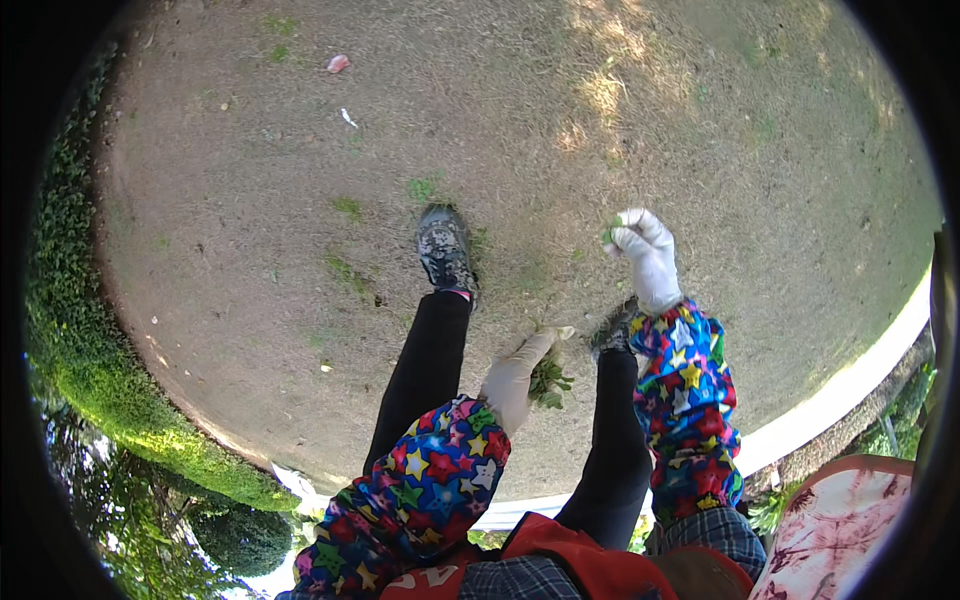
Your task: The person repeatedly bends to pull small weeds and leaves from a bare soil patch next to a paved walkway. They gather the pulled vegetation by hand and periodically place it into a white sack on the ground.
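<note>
My left hand [521, 379], in a pale glove and a star-patterned sleeve cover, is closed on a bunch of green leafy plants [549, 384] that hangs out at its right side. Further right and forward, my right hand [646, 255], in a white glove, pinches a small green leafy sprig [611, 229] between its fingertips. Both hands are above dry, brownish ground with sparse grass [540, 187]. A camouflage-patterned shoe [444, 246] stands forward of my left hand; the other shoe [616, 328] is partly hidden by my right arm.
Small green weed patches [349, 274] grow left of the forward shoe. A reddish scrap [338, 63] and a white scrap [349, 118] lie further off. A trimmed hedge [67, 300] borders the ground on the left. Patterned pinkish cloth [840, 525] shows at the lower right.
</note>
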{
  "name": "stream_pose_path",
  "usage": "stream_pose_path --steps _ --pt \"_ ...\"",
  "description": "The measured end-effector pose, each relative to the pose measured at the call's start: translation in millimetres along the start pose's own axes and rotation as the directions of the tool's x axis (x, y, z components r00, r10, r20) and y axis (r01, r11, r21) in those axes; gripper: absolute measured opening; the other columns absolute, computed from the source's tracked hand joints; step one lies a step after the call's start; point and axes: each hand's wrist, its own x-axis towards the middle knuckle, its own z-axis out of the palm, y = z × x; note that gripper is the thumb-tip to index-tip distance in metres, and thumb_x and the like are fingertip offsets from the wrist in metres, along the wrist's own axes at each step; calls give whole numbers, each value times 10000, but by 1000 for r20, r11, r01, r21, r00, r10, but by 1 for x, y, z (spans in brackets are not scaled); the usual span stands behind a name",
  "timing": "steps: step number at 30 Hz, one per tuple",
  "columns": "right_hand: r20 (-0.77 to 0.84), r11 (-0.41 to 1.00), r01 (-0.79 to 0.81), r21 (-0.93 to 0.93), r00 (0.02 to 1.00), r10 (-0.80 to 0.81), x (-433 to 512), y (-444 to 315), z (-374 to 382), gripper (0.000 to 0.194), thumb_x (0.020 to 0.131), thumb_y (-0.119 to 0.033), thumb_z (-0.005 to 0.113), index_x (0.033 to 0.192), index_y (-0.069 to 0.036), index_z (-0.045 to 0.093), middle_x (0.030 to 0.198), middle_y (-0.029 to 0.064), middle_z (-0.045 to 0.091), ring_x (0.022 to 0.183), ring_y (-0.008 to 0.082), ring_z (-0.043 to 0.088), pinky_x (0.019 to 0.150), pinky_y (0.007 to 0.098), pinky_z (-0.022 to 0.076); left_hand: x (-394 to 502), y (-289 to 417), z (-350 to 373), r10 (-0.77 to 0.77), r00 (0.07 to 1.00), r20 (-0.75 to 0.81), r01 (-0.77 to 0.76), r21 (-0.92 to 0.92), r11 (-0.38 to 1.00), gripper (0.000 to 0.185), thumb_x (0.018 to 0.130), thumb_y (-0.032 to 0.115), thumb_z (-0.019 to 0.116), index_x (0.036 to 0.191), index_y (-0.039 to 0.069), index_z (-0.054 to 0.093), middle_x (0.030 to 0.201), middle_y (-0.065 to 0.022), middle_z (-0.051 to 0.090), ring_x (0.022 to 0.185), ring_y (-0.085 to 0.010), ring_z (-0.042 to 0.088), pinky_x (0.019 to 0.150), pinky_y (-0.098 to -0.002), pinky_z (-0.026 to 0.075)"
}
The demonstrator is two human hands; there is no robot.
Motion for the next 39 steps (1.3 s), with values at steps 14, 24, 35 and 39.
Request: stream_pose_path --steps 14,24,35,39 --pt "470 171 576 -800 777 -419 -124 -57 97 369 611 -174 650 965 -98 580 1068 78 501 1032 268 434 823 405 337 0 31 13 186 899 398 -98 -232 968 452 900 390 371 1192 50 427 1063 -90 511 988 -196 496 883 -347 400" --pt "353 68 449 -891 778 -520 -199 -103 93 305 566 -97 627 870 -112 601 920 31 558 880 236 509 722 370 392 -79 0 36 132 839 528 25 -279 960 434 899 326 400 1198 13 439 1108 -108 511 1024 -209 488 920 -346 374" --pt "395 77 749 -658 431 -811 -332 -222 173 333 640 -132 594 967 -76 577 893 63 573 841 227 534 754 351 426 -275 41 62 163 767 620 -152 -72 986 487 890 400 342 1232 59 402 1215 -162 446 1151 -305 389 980 -436 305" --pt "353 -13 749 -662 297 -887 -365 -259 201 310 587 -124 579 894 -85 590 864 33 570 846 203 534 740 325 431 -343 60 80 35 702 711 -149 99 984 493 891 404 343 1223 47 411 1203 -167 449 1144 -297 397 967 -421 330"
